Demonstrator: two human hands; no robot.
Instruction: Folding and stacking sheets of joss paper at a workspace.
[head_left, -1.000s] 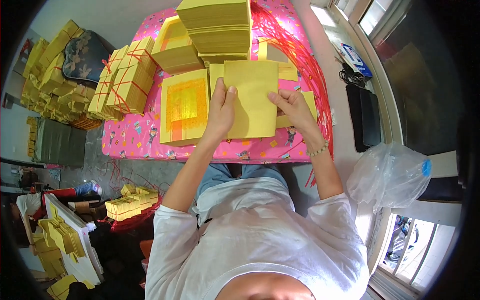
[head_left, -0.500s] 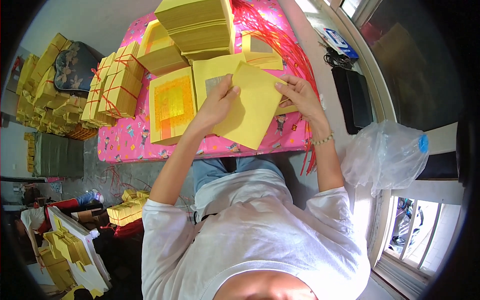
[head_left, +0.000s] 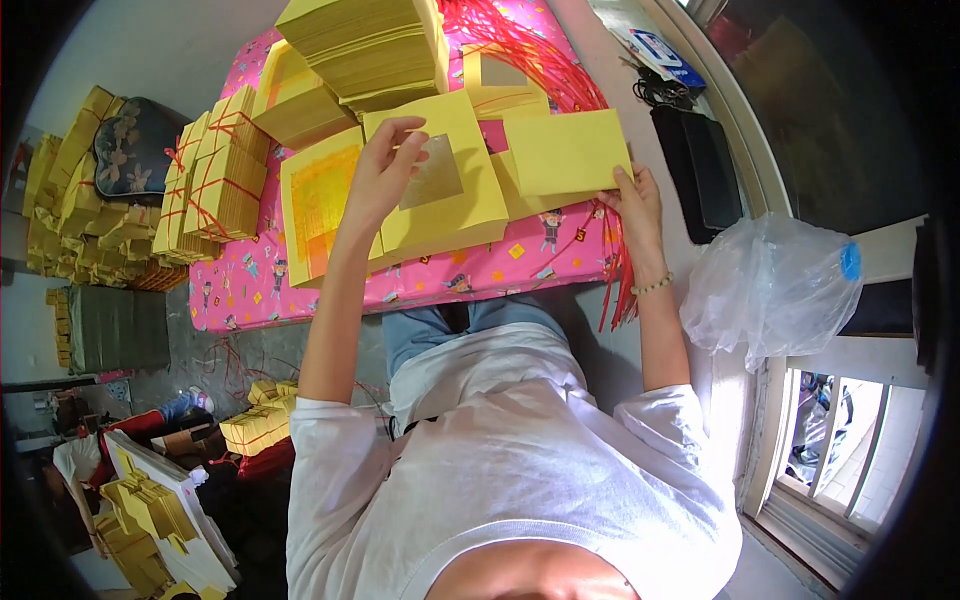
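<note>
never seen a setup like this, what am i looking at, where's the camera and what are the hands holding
There is no machine: these are a person's own bare hands. The picture comes from a wide fisheye camera worn on the head, looking down, so straight edges bend near its rim. The right hand pinches a yellow sheet near a corner. The left hand holds nothing; it is over a stack with a grey square. The pink patterned surface also bears an orange-printed stack, a taller yellow stack, red strands and red-tied bundles.
</note>
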